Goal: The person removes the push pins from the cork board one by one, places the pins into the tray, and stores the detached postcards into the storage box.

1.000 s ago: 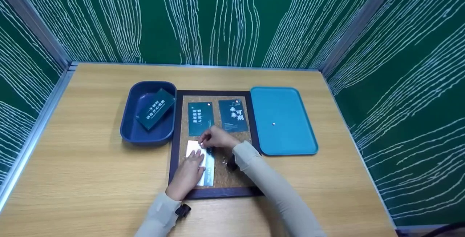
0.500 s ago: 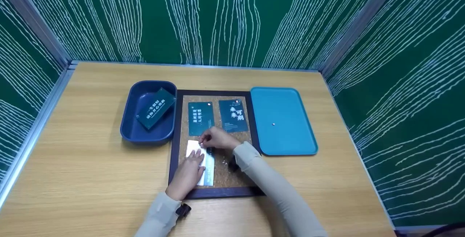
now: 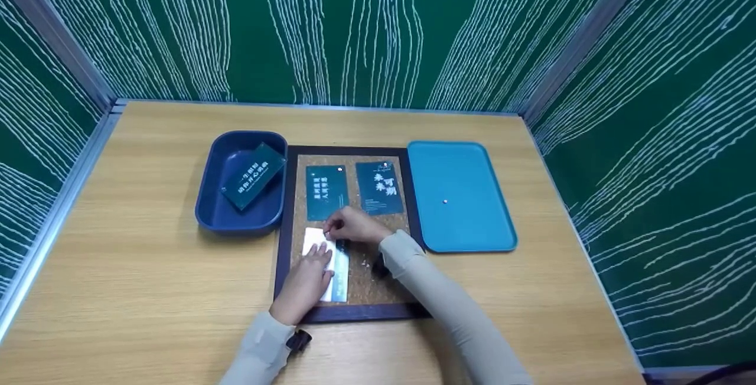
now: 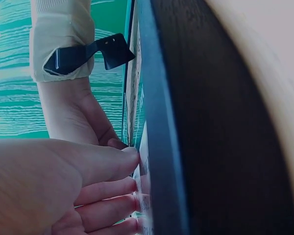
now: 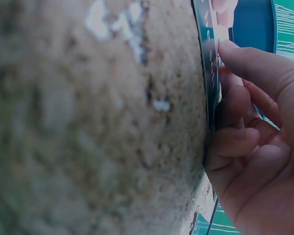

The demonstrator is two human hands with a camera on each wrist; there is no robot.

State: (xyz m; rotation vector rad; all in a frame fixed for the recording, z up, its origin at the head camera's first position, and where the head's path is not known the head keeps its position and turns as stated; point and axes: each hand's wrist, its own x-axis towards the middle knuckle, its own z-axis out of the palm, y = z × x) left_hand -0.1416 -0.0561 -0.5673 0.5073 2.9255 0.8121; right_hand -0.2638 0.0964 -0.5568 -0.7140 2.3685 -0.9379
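My left hand (image 3: 306, 281) lies flat with its fingers spread on a glossy card (image 3: 340, 281) at the lower left of the cork board (image 3: 384, 290), pressing it down. At the card's top edge, my right hand (image 3: 354, 224) pinches a small push pin, mostly hidden by the fingertips. In the right wrist view, the thumb (image 5: 255, 63) and curled fingers stand right at the card's surface. Two dark green cards, a left one (image 3: 326, 190) and a right one (image 3: 378, 193), are on the board's upper half, each with a push pin near its top.
Left of the board stands a dark blue bin (image 3: 209, 202) with a green card (image 3: 254, 177) leaning in it. At the right, a light blue tray (image 3: 466, 225) holds one small push pin (image 3: 445, 201). Green patterned panels (image 3: 378, 31) wall in the wooden table (image 3: 130, 267).
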